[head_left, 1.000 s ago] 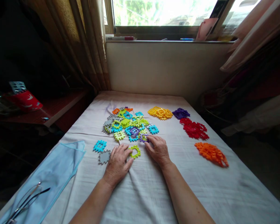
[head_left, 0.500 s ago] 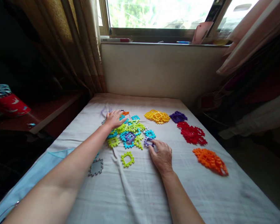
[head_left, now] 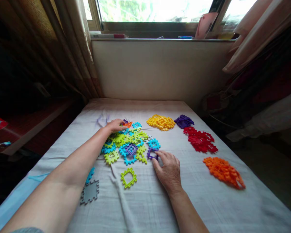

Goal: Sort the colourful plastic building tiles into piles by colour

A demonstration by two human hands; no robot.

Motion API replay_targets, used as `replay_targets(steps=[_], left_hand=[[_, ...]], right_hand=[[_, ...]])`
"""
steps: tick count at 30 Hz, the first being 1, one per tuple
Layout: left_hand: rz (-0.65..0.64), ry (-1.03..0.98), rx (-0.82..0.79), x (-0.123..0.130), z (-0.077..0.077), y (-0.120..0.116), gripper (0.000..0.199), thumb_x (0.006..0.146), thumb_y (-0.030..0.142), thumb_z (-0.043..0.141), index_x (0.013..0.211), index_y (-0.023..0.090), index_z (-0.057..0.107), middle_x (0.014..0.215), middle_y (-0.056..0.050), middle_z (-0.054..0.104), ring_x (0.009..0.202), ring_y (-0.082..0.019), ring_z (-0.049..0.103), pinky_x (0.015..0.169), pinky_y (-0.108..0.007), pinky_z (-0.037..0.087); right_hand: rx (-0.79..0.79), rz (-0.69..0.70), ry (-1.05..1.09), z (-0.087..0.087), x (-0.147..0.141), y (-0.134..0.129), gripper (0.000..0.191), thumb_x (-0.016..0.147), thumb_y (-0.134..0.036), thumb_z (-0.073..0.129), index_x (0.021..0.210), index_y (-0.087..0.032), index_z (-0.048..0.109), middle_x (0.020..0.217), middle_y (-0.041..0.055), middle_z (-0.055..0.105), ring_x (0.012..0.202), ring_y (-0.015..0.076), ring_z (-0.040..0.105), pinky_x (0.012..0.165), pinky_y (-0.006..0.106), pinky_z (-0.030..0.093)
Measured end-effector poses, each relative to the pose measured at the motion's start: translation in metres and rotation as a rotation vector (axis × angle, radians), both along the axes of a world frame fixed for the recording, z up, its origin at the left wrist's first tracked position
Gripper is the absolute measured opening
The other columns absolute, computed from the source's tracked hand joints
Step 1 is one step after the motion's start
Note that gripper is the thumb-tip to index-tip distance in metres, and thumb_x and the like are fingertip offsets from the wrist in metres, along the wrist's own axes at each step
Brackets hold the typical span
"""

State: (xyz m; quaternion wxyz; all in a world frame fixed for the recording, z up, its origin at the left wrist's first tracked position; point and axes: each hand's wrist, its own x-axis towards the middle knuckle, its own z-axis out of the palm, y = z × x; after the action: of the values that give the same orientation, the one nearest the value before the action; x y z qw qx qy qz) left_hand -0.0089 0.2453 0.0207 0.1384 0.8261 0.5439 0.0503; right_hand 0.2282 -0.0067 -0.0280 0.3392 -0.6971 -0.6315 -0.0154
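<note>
A mixed pile of lime green pieces (head_left: 118, 139), blue pieces (head_left: 154, 143) and a few purple ones lies on the white cloth. At its far left edge is my left hand (head_left: 115, 125), fingers spread over the pieces beside a small orange piece (head_left: 128, 124). The thumb and fingertips of my right hand (head_left: 168, 169) are at a purple square frame (head_left: 152, 154) on the pile's right side; that hand is closed on the frame's edge. One lime green frame (head_left: 128, 178) and a grey square (head_left: 90, 192) lie apart, nearer me.
Along the right are piles of yellow (head_left: 160, 122), dark purple (head_left: 184, 121), red (head_left: 200, 139) and orange pieces (head_left: 223, 172). A curtain (head_left: 70, 48) hangs at left above a dark red surface (head_left: 38, 119). A pink cup (head_left: 205, 26) stands on the windowsill.
My left hand has shifted slightly left at the pile's far edge, uncovering more of the orange piece. My right hand remains at the purple frame. The camera view has shifted a little.
</note>
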Motion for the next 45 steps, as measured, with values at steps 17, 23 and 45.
replay_targets(steps=[17, 23, 45], left_hand=[[0.022, 0.109, 0.283, -0.116, -0.005, -0.181, 0.043, 0.086, 0.041, 0.053, 0.127, 0.032, 0.062, 0.138, -0.007, 0.059, 0.13, -0.028, 0.051, 0.11, -0.052, 0.032], [0.282, 0.015, 0.383, -0.114, -0.027, -0.222, 0.052, 0.089, 0.045, 0.048, 0.136, 0.024, 0.055, 0.145, -0.012, 0.052, 0.135, -0.03, 0.045, 0.111, -0.053, 0.033], [0.241, -0.039, 0.225, -0.024, -0.022, -0.299, 0.053, 0.087, 0.041, 0.057, 0.139, 0.039, 0.05, 0.156, -0.006, 0.037, 0.146, -0.035, 0.026, 0.111, -0.071, 0.013]], right_hand=[[-0.019, 0.018, -0.03, 0.001, -0.001, -0.002, 0.021, 0.082, -0.028, 0.066, 0.101, -0.023, 0.073, 0.11, 0.0067, 0.071, 0.104, 0.0239, 0.058, 0.092, 0.038, 0.035], [0.007, 0.057, -0.028, -0.002, -0.002, -0.007, 0.019, 0.082, -0.028, 0.064, 0.098, -0.023, 0.073, 0.108, 0.0069, 0.07, 0.101, 0.023, 0.057, 0.09, 0.037, 0.035], [-0.103, 0.112, -0.019, 0.008, -0.014, -0.04, 0.005, 0.078, -0.022, 0.065, 0.082, -0.021, 0.067, 0.111, 0.0079, 0.067, 0.105, 0.0239, 0.057, 0.091, 0.038, 0.039]])
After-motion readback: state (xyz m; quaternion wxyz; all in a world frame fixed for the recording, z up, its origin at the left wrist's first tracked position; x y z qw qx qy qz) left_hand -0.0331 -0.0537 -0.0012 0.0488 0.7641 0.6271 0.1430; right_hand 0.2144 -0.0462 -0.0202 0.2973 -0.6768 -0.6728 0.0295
